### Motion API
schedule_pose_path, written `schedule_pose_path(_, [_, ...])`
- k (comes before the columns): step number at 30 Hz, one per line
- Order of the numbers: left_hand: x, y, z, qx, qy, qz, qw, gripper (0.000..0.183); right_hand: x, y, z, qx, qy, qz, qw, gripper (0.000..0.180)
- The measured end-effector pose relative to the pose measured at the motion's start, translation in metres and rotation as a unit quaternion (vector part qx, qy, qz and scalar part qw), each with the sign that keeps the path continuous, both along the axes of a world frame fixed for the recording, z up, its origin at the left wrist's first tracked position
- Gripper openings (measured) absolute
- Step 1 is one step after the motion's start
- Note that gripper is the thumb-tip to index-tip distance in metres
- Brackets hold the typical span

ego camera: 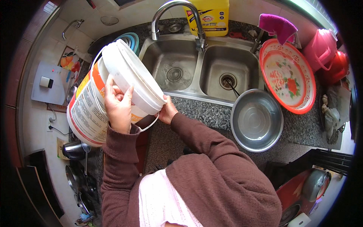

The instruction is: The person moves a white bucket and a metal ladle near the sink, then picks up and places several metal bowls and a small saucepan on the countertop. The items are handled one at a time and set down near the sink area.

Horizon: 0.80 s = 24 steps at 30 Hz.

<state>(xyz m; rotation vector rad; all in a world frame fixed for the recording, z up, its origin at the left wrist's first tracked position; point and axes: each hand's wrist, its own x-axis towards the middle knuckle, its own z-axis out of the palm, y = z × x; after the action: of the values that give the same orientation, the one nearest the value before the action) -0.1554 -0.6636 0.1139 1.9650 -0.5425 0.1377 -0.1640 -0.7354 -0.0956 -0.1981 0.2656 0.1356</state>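
Observation:
A large white plastic bucket (88,113) with a printed orange and yellow label leans sideways in front of me, its top towards the sink. Its thin white handle hangs loose around the side. My right hand (168,110) grips the bucket's rim at the lower right corner. Against the near side, just below the rim, is my left hand (118,105), its fingers curled and thumb raised; whether it bears any weight is unclear. The bucket's mouth is seen nearly edge-on, so its inside is hidden.
Beyond the bucket lies a double steel sink (198,82) with a chrome faucet (178,4). A steel basin (256,120) overlaps the granite counter's edge (204,113). A red-rimmed enamel basin (287,76), pink pitcher (320,49) and yellow jug (215,17) stand around it.

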Motion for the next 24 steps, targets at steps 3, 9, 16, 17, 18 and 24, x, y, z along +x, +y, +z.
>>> schedule_pose_path(3, [-0.022, 0.031, -0.001, -0.062, -0.008, 0.031, 0.998, 0.064, -0.022, 0.006, 0.001, -0.024, -0.024, -0.012, 0.999, 0.053])
schedule_pose_path(9, [-0.093, 0.108, 0.005, -0.186, 0.042, 0.024, 0.981, 0.065, -0.094, 0.027, 0.023, -0.085, -0.051, 0.013, 0.995, 0.061])
schedule_pose_path(16, [-0.157, 0.223, -0.021, -0.188, 0.105, -0.053, 0.975, 0.053, -0.208, 0.099, 0.004, -0.192, 0.034, 0.064, 0.979, 0.047])
schedule_pose_path(17, [-0.164, 0.234, -0.031, -0.200, 0.141, -0.065, 0.967, 0.053, -0.227, 0.112, -0.004, -0.195, 0.049, 0.061, 0.978, 0.046])
schedule_pose_path(18, [-0.170, 0.247, -0.041, -0.212, 0.174, -0.068, 0.959, 0.054, -0.247, 0.124, -0.004, -0.204, 0.082, 0.065, 0.973, 0.046])
schedule_pose_path(24, [-0.181, 0.289, -0.111, -0.169, 0.329, -0.111, 0.922, 0.046, -0.336, 0.180, -0.034, -0.174, 0.221, -0.017, 0.959, 0.047])
